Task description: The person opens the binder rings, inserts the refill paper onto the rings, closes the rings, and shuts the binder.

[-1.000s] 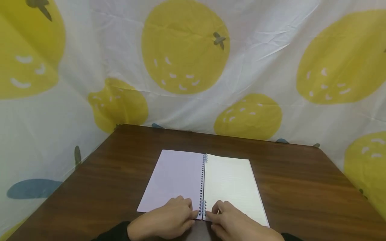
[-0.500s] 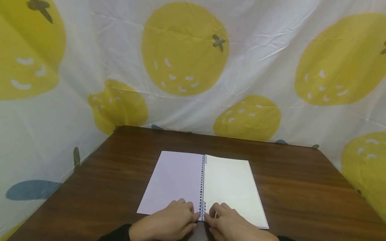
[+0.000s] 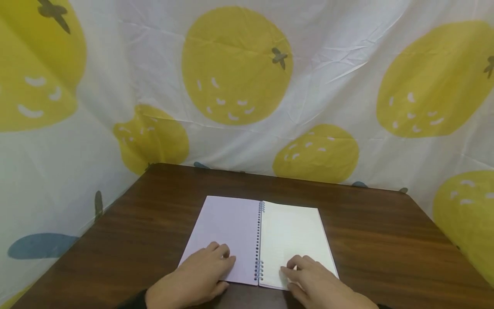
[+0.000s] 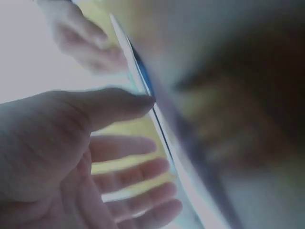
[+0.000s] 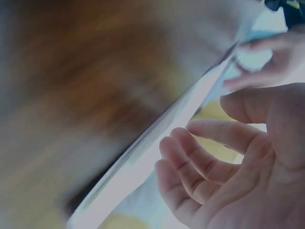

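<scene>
A spiral notebook lies spread on the table, a lilac sheet (image 3: 227, 223) on its left and a pale lined page (image 3: 293, 236) on its right. Its ring binding (image 3: 259, 270) runs between them. Over the lower lilac side is my left hand (image 3: 194, 274), loosely bent; in the left wrist view its thumb (image 4: 114, 106) is at the notebook's edge (image 4: 164, 136), fingers apart from it. My right hand (image 3: 318, 285) is over the lower right page. From the right wrist, its fingers (image 5: 190, 162) curve slackly beside the notebook (image 5: 128, 176), holding nothing.
The dark brown wooden table (image 3: 386, 240) extends around the notebook on all sides. A white cloth with large yellow fruit prints (image 3: 235, 64) hangs behind it and along both sides.
Both hands have left the lower end of the binding, which they were pinching at. The left hand has moved left, the right hand right. The notebook stays spread flat.
</scene>
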`<state>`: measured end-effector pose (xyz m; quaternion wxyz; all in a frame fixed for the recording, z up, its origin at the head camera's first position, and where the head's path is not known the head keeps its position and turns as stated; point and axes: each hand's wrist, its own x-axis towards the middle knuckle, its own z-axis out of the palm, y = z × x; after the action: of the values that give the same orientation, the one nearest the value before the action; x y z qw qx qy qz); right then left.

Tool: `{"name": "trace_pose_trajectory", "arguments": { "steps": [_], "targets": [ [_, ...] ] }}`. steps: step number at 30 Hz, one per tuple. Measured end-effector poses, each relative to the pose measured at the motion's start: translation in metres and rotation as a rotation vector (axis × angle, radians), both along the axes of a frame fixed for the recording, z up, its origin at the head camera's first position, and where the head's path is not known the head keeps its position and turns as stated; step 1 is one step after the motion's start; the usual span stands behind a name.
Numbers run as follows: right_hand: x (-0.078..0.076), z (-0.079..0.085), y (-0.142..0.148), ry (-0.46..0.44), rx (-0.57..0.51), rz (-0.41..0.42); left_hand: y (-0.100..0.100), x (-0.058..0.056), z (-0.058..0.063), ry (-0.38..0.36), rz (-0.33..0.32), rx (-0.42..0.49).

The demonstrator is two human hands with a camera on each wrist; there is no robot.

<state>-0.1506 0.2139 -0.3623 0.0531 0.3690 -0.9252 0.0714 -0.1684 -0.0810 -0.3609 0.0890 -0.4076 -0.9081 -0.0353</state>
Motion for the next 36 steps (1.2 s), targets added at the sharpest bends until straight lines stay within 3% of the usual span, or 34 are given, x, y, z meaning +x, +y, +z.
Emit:
{"name": "trace_pose_trajectory", "arguments": {
  "steps": [2, 8, 17, 21, 27, 36],
  "targets": [
    [0.0, 0.001, 0.013, 0.027, 0.004, -0.045, -0.014, -0.002, 0.002, 0.019, 0.014, -0.011],
    [0.003, 0.004, 0.043, 0.031, -0.012, -0.137, -0.046, -0.006, 0.003, -0.037, 0.018, 0.006],
    [0.005, 0.004, 0.059, -0.121, 0.007, -0.226, -0.059, -0.013, 0.004, -0.14, 0.055, -0.051],
    [0.005, 0.003, 0.059, -0.193, 0.023, -0.235, -0.058, -0.013, 0.002, -0.139, 0.079, -0.068],
    [0.004, 0.004, 0.059, -0.231, 0.041, -0.213, -0.057, -0.014, -0.004, -0.107, 0.092, -0.073],
    [0.003, 0.001, 0.063, -0.251, 0.046, -0.168, -0.055, -0.017, -0.005, 0.004, 0.018, -0.024]
  ]
}}
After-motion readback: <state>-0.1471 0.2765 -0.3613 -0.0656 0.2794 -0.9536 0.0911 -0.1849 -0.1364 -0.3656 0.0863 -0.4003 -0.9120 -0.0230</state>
